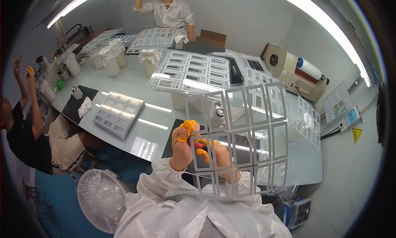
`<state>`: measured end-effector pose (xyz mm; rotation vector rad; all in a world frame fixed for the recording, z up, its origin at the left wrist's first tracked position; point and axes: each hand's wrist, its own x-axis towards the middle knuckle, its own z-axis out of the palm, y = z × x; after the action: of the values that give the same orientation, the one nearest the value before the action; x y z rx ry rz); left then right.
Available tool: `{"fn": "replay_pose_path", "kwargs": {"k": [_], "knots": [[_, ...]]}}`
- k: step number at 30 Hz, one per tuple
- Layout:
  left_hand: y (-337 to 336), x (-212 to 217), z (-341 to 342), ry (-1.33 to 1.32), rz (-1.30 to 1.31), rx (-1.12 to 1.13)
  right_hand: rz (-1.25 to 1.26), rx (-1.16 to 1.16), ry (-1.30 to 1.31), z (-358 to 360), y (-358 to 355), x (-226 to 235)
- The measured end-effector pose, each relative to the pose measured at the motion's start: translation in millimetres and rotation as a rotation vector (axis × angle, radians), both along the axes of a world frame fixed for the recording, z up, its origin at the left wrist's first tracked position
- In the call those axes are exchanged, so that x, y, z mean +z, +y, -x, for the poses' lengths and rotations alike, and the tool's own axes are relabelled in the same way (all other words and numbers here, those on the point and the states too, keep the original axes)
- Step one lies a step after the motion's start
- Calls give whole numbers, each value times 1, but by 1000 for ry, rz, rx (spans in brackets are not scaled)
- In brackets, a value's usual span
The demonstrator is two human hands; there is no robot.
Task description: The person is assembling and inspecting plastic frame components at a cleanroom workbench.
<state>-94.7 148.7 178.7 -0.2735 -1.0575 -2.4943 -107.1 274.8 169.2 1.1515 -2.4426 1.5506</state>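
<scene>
A large clear plastic sheet (258,128), printed with grey rectangular frames in rows, is held up in front of me, tilted above the table. My left hand (180,145) is closed on its left edge, with yellow finger cots on the fingertips. Behind the sheet, seen through it, is my right hand (221,154), also with yellow finger cots. Its fingers are curled around a small red and dark tool (201,146), whose exact kind I cannot make out. A dark mat (172,142) lies on the table under my hands.
Stacked framed sheets (192,71) cover the table's middle, with another stack (119,114) at left. A metal-topped bottle (218,113) stands behind the held sheet. White containers (111,67) stand farther back. A roller machine (293,67) is at right, a bin (101,199) below left. Two people work nearby.
</scene>
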Motion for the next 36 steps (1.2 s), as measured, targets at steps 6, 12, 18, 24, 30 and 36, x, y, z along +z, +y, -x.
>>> {"fn": "replay_pose_path", "kwargs": {"k": [6,12,18,24,30,36], "knots": [[-36,34,-1,168,25,301,171,49,257,0,-12,3],[-66,83,4,258,-94,623,140,-24,-17,-11,11,-36],[-79,85,4,395,-92,650,127,-116,-67,-5,15,-81],[-60,95,4,331,-173,687,82,-136,-113,3,19,-102],[-60,85,-1,457,119,531,-337,-365,302,17,29,-168],[-54,85,-2,514,235,516,-398,-378,390,11,26,-183]]}}
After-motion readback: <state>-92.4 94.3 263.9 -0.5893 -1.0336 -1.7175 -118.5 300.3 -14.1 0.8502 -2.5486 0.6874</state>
